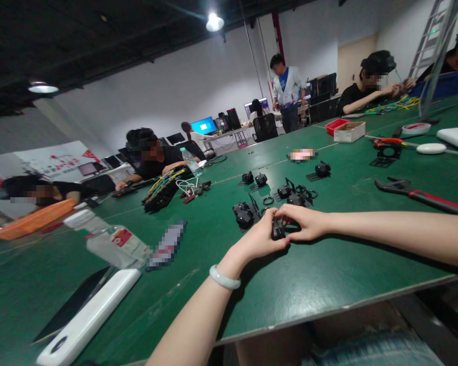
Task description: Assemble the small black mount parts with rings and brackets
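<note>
Both my hands meet over the green table point(320, 274), pinching one small black plastic part point(278, 231) between them. My left hand point(260, 239), with a pale bangle on its wrist, grips the part from the left. My right hand point(303, 222) closes on it from the right, fingers curled. Just beyond lie several more small black parts point(244, 214) and black brackets point(304, 193), scattered across the table top.
A clear water bottle point(110, 243) lies at left beside a white power bank point(87, 317) and a dark phone. A red-handled wrench point(420, 193) lies at right, with red-handled pliers, a white box and a red tray beyond. Other people sit around the table; one stands at the back.
</note>
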